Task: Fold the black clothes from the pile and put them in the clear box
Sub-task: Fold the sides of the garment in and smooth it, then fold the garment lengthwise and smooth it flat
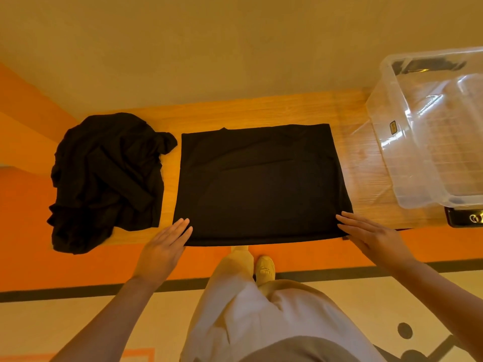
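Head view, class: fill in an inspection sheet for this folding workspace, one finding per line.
Surface: wooden table, orange floor below.
Job's things: folded black garment lies flat at the centre; crumpled black pile to its left; clear box to its right, something dark at its far end.
Clutter: dark object beside the box, unclear.
Hands: left hand and right hand flat at the garment's near corners.
Cables: nothing seen.
Surroundings: plain wall.

Clear box (407,142) sticker: print too small; nothing readable.
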Available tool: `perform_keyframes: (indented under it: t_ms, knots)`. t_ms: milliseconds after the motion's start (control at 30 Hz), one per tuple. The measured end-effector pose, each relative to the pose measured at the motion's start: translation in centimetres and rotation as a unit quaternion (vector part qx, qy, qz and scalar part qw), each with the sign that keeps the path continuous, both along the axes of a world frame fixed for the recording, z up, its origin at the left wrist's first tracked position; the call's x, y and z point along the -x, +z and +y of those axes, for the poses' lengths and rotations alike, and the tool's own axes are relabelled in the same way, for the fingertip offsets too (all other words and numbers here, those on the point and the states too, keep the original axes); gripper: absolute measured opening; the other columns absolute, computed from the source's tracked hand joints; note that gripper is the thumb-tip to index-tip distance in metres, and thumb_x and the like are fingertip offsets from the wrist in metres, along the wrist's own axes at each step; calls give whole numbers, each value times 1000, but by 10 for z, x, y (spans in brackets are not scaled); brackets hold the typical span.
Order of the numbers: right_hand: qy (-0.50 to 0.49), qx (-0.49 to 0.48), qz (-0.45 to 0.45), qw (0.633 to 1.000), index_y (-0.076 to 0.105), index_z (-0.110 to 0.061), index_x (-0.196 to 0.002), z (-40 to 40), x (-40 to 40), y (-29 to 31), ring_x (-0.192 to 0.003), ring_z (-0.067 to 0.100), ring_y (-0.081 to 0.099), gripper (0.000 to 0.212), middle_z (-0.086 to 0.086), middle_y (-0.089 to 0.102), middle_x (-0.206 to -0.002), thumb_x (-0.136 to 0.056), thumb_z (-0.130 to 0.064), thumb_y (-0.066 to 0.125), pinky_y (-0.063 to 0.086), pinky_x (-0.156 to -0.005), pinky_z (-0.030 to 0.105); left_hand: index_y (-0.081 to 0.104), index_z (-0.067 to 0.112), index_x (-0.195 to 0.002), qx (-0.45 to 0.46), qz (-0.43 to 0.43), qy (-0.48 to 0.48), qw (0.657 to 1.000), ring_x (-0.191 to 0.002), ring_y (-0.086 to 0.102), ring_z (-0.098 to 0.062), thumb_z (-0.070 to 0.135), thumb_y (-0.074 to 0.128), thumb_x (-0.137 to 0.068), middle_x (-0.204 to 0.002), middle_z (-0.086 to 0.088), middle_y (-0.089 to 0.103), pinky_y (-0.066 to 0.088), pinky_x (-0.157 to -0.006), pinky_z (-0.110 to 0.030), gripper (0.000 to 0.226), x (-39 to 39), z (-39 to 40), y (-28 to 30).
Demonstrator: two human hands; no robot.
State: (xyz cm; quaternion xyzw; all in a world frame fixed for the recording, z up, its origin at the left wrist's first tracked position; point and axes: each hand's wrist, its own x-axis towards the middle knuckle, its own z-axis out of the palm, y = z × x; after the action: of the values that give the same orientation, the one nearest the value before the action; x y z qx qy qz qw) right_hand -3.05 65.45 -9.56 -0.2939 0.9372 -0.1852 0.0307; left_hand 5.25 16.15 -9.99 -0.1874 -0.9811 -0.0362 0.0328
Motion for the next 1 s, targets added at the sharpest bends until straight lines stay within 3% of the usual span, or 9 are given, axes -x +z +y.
perform_keyframes:
  t_ms: [67,133,267,400,567,700,833,933,1000]
  knots:
    - [-14,15,-19,1000,66,-11,-118,1,3,7,-119,15,56,56,5,64,-124,-102,-46,24,33,-105,16,64,3,-118,-29,-8,4,1000,-117,59,-25,25,25,-104,-126,-13,61,38,-106,-27,48,0,-2,5]
    - [-25,20,-26,999,66,-9,-117,0,7,13,-109,18,63,59,7,67,-117,-102,-48,24,41,-97,19,66,4,-117,-56,-10,26,998,-113,62,-23,23,34,-98,-122,-12,65,30,-109,-22,42,1,-4,11]
    - [-47,33,-50,997,62,-10,-121,-4,13,21,-97,18,66,58,7,67,-114,-99,-51,28,47,-88,18,65,2,-117,-105,-12,72,992,-103,67,-26,-7,68,-80,-110,-13,69,48,-92,-32,38,6,-4,24]
    - [-95,92,-76,988,62,-11,-119,-4,22,35,-100,7,62,43,5,67,-109,-91,-39,43,40,-93,5,67,1,-114,-151,-23,124,980,-97,68,-28,-13,71,-75,-102,-14,71,50,-85,-31,42,14,-8,36]
    - [-195,197,-98,956,63,-20,-105,-14,34,53,-88,-5,63,26,-5,67,-97,-84,-4,66,47,-78,6,72,11,-104,-293,-31,248,923,-59,58,9,3,70,-82,-80,-1,70,39,-53,-1,23,29,0,60]
    - [-266,290,-185,901,66,-30,-97,-23,52,65,-90,-6,63,19,-14,71,-90,-89,-13,61,48,-76,14,65,37,-96,-375,-53,308,873,-78,63,1,14,66,-87,-86,13,67,48,-70,-7,25,50,-4,67]
    - [-303,323,-214,870,65,-28,-97,-35,86,74,-88,-1,63,20,-12,68,-88,-93,-11,56,50,-79,14,70,14,-108,-375,-63,324,866,-91,63,-8,17,63,-91,-91,8,67,49,-83,-20,19,89,-7,76]
    - [-310,299,-231,873,64,-21,-106,-44,120,80,-91,9,63,17,-8,66,-92,-96,-13,54,47,-87,27,69,11,-113,-351,-77,319,877,-95,62,-10,20,60,-93,-99,2,68,44,-84,-20,23,126,-13,81]
    - [-327,296,-236,866,64,-14,-113,-50,145,84,-91,15,63,20,-3,66,-93,-97,-13,53,47,-80,22,68,11,-115,-343,-86,325,877,-99,61,-10,21,59,-94,-104,0,68,42,-87,-21,25,152,-16,85]
